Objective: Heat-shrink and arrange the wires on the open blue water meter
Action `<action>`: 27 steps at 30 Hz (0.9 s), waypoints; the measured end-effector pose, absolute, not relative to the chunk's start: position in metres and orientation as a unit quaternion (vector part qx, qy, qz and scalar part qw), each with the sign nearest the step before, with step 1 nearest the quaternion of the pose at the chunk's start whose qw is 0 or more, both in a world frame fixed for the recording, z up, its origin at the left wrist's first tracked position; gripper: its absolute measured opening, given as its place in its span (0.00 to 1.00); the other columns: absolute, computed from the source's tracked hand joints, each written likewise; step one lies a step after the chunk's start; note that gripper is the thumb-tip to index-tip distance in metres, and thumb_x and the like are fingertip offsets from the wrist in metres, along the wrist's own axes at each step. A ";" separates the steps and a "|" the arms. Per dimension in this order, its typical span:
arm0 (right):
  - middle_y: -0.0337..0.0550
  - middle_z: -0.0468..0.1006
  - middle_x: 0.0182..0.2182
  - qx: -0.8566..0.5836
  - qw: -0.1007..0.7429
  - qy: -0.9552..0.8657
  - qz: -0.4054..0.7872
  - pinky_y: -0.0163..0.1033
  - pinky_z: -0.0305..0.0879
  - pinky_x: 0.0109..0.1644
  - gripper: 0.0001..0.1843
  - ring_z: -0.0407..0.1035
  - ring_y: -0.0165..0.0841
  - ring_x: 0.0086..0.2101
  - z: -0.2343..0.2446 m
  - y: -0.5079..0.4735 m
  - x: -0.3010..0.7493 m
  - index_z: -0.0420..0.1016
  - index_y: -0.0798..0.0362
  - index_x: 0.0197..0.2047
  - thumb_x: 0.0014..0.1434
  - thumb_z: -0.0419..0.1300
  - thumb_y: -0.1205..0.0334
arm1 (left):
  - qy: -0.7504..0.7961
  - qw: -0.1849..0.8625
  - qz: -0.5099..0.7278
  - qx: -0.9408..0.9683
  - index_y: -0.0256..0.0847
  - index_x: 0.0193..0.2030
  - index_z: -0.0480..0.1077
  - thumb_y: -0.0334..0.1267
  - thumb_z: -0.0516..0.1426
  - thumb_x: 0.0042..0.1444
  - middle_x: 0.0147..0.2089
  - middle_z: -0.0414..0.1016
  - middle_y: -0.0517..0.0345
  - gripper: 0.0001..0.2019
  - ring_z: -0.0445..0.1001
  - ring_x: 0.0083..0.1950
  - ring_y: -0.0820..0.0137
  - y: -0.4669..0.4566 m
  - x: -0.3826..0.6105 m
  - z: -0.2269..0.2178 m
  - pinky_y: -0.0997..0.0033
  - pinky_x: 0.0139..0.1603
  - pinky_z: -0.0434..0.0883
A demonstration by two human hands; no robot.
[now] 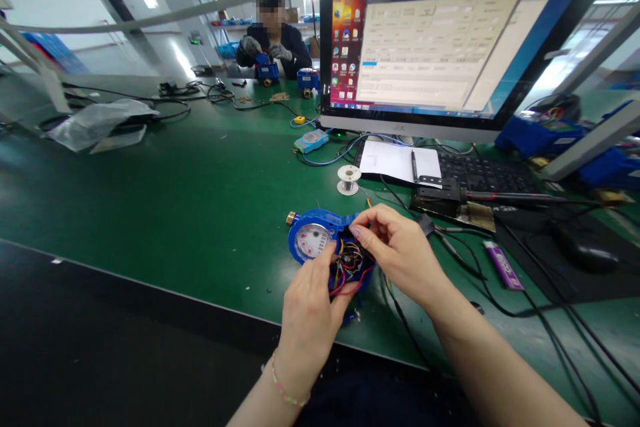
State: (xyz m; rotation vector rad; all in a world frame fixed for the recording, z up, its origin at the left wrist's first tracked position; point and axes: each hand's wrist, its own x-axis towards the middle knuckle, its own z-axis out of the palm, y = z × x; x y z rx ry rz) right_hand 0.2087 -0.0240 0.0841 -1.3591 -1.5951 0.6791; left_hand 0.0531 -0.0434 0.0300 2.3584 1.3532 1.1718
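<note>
A blue water meter (312,241) with a round dial and a brass fitting lies near the table's front edge. Its housing is open on the right, showing a tangle of red, yellow and black wires (351,260). My left hand (311,307) grips this wired part from the front, fingers on its left side and thumb at its lower right. Over the housing's back right corner, my right hand (397,247) is closed in a pinch. Whatever sits between those fingertips is too small or hidden to name; a few thin coloured wires stick up just behind them.
A solder spool (349,180) stands behind the meter. Beyond are a monitor (430,47), a keyboard (490,173) with paper and pen, and a soldering iron (510,197). A purple box (503,265) and cables lie right. Across the table, a gloved person (275,47) handles another blue meter.
</note>
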 end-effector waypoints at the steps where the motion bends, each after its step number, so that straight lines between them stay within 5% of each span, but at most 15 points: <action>1: 0.35 0.68 0.24 -0.551 0.469 -0.639 0.261 0.32 0.56 0.27 0.04 0.60 0.25 0.23 0.086 -0.027 0.211 0.70 0.53 0.32 0.56 0.56 0.63 | 0.465 0.113 0.400 0.782 0.37 0.55 0.57 0.35 0.58 0.52 0.40 0.73 0.51 0.24 0.73 0.36 0.66 -0.041 0.053 0.030 0.63 0.39 0.74; 7: 0.35 0.69 0.22 -0.555 0.447 -0.660 0.240 0.31 0.56 0.24 0.05 0.60 0.25 0.22 0.083 -0.052 0.221 0.72 0.53 0.29 0.55 0.57 0.65 | 0.468 0.456 0.422 0.628 0.39 0.47 0.64 0.30 0.51 0.53 0.31 0.75 0.58 0.14 0.74 0.32 0.72 -0.022 0.045 0.039 0.74 0.35 0.73; 10: 0.35 0.69 0.23 -0.544 0.424 -0.681 0.245 0.30 0.57 0.26 0.03 0.61 0.24 0.23 0.072 -0.058 0.219 0.72 0.53 0.29 0.53 0.58 0.68 | 0.474 0.523 0.429 0.564 0.37 0.48 0.61 0.32 0.51 0.52 0.27 0.74 0.60 0.14 0.72 0.28 0.75 -0.017 0.042 0.045 0.77 0.32 0.72; 15: 0.35 0.68 0.26 -0.551 0.425 -0.688 0.203 0.30 0.58 0.27 0.03 0.61 0.25 0.25 0.059 -0.056 0.210 0.70 0.54 0.31 0.51 0.60 0.69 | 0.500 0.424 0.415 0.631 0.40 0.46 0.62 0.29 0.54 0.50 0.23 0.68 0.67 0.15 0.69 0.27 0.78 -0.026 0.033 0.048 0.80 0.34 0.68; 20: 0.36 0.67 0.28 -0.565 0.422 -0.699 0.116 0.32 0.61 0.29 0.13 0.62 0.27 0.26 0.052 -0.054 0.209 0.67 0.54 0.41 0.50 0.61 0.69 | 0.420 0.219 0.448 0.759 0.40 0.37 0.69 0.28 0.55 0.54 0.34 0.71 0.60 0.05 0.69 0.37 0.75 -0.047 0.026 0.046 0.75 0.38 0.68; 27: 0.43 0.68 0.33 -0.469 0.381 -0.797 0.002 0.34 0.63 0.34 0.11 0.64 0.30 0.32 0.046 -0.066 0.207 0.69 0.52 0.46 0.59 0.54 0.67 | 0.284 0.073 0.462 0.837 0.36 0.38 0.71 0.17 0.55 0.49 0.32 0.70 0.57 0.13 0.67 0.38 0.72 -0.063 0.021 0.033 0.65 0.43 0.68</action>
